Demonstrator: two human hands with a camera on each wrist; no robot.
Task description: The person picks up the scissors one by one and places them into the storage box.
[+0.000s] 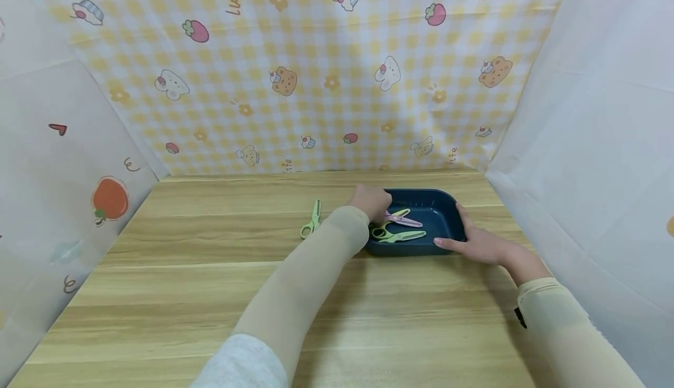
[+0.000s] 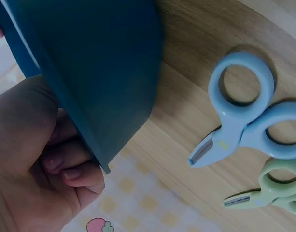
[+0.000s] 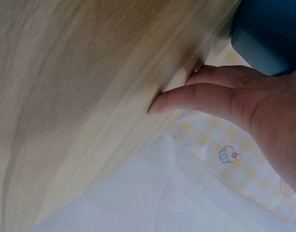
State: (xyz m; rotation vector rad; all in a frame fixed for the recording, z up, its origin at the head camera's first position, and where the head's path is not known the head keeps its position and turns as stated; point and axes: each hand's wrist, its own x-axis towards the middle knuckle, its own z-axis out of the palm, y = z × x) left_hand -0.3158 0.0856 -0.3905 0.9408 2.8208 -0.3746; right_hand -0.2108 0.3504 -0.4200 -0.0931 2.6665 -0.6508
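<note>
A dark blue tray (image 1: 439, 224) stands on the table, several scissors inside it. Over its left end reaches my left hand (image 1: 371, 201), fingers curled, beside the handles of purple scissors (image 1: 408, 222); its fingertips are hidden, so a hold on them cannot be made out. Light green scissors (image 1: 405, 236) lie along the tray's front. My right hand (image 1: 481, 244) spans the front right corner, thumb on the rim and straight fingers along the outer side; two fingertips touch the table in the right wrist view. Left of the tray lie blue scissors (image 2: 230, 133) and pale green scissors (image 2: 266, 195).
The wooden table (image 1: 210, 294) meets a checked cloth (image 1: 326, 113) at the back. White sheets (image 1: 595, 142) hang at both sides, the right one near my right arm. My left sleeve (image 1: 295, 294) crosses the table's middle.
</note>
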